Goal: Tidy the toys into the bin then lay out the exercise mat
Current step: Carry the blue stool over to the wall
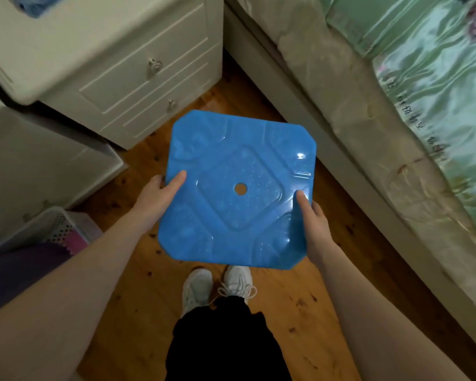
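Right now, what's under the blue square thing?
Wooden floor shows around the blue square and through its hole; white shoes peek out. Anything else beneath is covered.

Both bare forearms reach forward from the near corners. The left hand (160, 195) grips the blue plastic square (239, 188) at its left edge, thumb on top. The right hand (315, 224) grips the right edge likewise, its fingers probably curled underneath, out of sight.

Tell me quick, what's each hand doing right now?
Left hand: holding the blue plastic square by its left edge.
Right hand: holding the same square by its right edge.
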{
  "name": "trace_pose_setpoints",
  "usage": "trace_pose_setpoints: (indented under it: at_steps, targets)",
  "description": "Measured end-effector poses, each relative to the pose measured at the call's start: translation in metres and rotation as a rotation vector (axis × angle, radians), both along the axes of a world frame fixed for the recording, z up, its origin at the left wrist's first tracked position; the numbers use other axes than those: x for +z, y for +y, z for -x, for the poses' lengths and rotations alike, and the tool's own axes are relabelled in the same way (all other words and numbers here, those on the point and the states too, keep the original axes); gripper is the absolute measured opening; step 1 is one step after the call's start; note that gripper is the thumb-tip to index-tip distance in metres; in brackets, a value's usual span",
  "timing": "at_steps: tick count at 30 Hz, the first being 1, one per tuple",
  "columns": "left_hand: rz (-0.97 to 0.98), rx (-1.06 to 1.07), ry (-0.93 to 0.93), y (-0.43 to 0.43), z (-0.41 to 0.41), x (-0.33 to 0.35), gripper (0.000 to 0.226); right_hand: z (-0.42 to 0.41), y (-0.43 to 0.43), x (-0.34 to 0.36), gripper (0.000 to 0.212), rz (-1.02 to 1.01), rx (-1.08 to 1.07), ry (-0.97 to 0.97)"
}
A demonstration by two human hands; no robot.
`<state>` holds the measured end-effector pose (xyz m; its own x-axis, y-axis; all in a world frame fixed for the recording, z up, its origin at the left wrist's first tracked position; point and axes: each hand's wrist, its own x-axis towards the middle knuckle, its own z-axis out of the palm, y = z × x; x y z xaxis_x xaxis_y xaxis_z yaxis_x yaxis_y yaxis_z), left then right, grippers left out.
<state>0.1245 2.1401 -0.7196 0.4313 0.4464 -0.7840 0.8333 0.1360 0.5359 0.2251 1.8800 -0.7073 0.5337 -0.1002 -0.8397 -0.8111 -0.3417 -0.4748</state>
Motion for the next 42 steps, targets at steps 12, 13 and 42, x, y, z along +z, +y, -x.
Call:
trace_pose_setpoints:
  at_steps: [12,13,42]
  targets:
    - [0.151,0.191,-0.214,-0.011,0.004,0.053,0.036,-0.002,-0.005,0.051,0.059,-0.085,-0.036,-0.081]
    - [0.139,0.194,-0.220,-0.012,0.004,0.065,0.036,-0.003,-0.006,0.063,0.059,-0.095,-0.036,-0.082]
    - [0.076,-0.298,-0.521,0.029,0.014,0.438,0.028,0.125,0.000,0.414,0.031,-0.218,-0.354,-0.456]
